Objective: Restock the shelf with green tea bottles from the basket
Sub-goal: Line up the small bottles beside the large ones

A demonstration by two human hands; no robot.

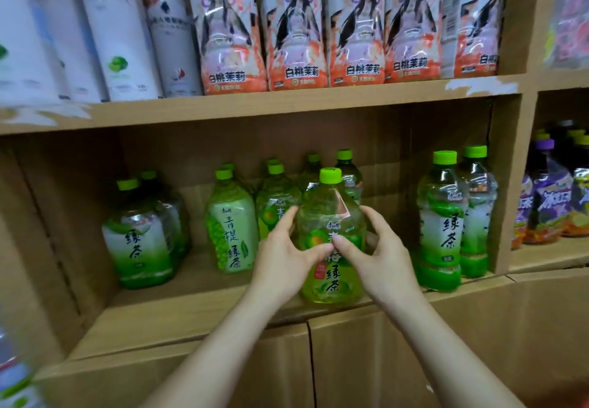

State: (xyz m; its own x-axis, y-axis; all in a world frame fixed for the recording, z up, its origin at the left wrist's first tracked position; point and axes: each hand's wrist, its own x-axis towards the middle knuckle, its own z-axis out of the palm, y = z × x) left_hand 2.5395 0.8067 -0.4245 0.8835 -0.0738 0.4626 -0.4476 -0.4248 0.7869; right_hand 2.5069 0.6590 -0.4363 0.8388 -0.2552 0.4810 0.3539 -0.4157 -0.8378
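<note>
A green tea bottle point(330, 216) with a lime cap stands upright near the front edge of the cardboard shelf point(178, 312). My left hand point(287, 258) grips its left side and my right hand point(379, 254) its right side, thumbs meeting on the label. Behind and beside it stand several other green tea bottles: a row at the left point(140, 235), a group in the middle point(231, 226), and two at the right point(441, 223). The basket is out of view.
The upper shelf board point(255, 105) carries white bottles point(118, 31) and peach jasmine tea bottles point(296, 25). A cardboard divider point(510, 184) separates purple drink bottles point(548, 197) on the right. Bare shelf floor shows at the front left.
</note>
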